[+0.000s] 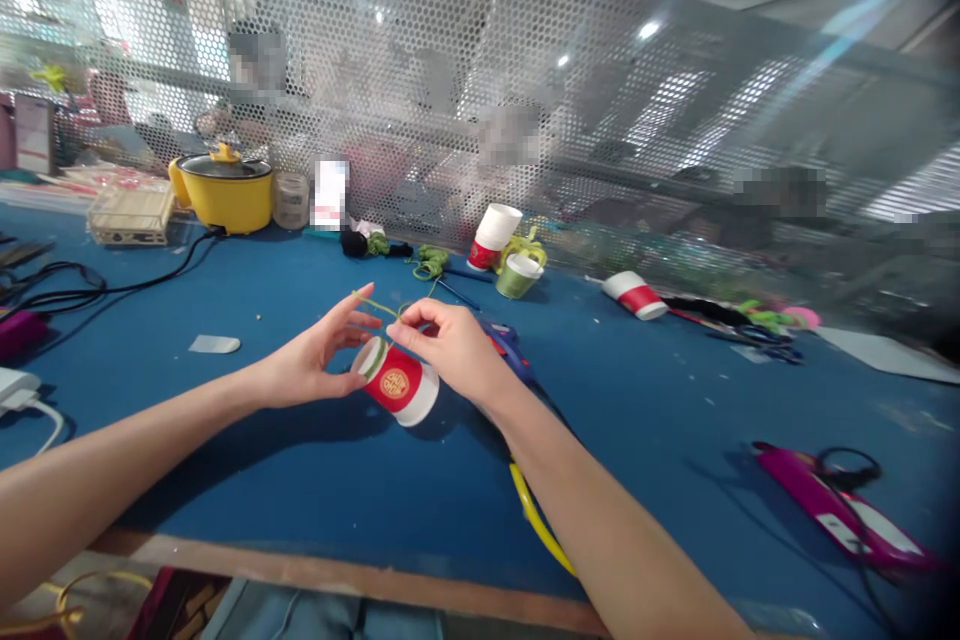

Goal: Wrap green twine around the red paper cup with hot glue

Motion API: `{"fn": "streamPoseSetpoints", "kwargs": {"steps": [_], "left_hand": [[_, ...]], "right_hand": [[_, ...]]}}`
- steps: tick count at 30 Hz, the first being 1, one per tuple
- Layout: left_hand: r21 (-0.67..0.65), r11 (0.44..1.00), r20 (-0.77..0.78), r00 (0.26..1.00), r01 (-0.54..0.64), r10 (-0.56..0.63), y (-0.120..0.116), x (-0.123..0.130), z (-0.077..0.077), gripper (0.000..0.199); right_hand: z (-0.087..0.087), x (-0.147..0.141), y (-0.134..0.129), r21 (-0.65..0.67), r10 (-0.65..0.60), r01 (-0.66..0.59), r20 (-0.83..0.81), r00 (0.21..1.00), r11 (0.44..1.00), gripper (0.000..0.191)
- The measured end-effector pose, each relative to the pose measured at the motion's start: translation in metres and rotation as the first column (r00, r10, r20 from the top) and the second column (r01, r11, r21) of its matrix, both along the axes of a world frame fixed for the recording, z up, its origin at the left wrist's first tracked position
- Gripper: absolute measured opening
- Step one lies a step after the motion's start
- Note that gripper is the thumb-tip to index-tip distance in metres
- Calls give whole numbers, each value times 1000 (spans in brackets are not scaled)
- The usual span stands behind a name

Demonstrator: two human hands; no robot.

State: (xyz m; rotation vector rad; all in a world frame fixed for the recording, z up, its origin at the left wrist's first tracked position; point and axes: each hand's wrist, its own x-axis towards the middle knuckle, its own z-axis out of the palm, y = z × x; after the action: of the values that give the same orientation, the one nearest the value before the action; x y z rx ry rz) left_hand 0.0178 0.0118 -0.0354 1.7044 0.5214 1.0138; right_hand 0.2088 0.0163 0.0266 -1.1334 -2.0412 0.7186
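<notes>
A white paper cup (412,403) with a red band and a gold emblem lies tilted on its side above the table, its mouth toward the left. My left hand (319,355) holds it near the rim, thumb on the outside and the other fingers raised around the mouth. Green yarn (379,305) is wound just below the rim, and a strand runs over my left index fingertip. With thumb and forefinger, my right hand (454,345) pinches that strand above the cup. A blue tool (512,350), partly hidden, lies behind my right wrist.
At the back stand stacked paper cups (495,232), a green-wrapped cup (519,275) and a green yarn bundle (430,262). Another cup (635,295) lies sideways. A yellow pot (229,195) is back left, a magenta device (840,510) right. A perforated screen (420,50) closes off the back.
</notes>
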Motion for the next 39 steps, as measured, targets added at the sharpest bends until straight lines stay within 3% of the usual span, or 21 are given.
{"fn": "streamPoseSetpoints", "kwargs": {"steps": [13, 25, 33, 39], "left_hand": [[0, 1000, 7, 1000, 9, -9, -1, 0, -1, 84], [29, 998, 22, 998, 56, -57, -3, 0, 1, 82], [19, 994, 20, 994, 103, -104, 0, -3, 1, 79], [-6, 996, -22, 996, 84, -84, -1, -3, 4, 89]], "right_hand": [[-23, -3, 8, -98, -22, 10, -127, 992, 995, 20], [-31, -9, 6, -201, -32, -5, -180, 983, 980, 22], [-31, -10, 3, -101, -68, 76, 77, 995, 992, 20], [-33, -15, -1, 2, -157, 158, 153, 976, 987, 17]]}}
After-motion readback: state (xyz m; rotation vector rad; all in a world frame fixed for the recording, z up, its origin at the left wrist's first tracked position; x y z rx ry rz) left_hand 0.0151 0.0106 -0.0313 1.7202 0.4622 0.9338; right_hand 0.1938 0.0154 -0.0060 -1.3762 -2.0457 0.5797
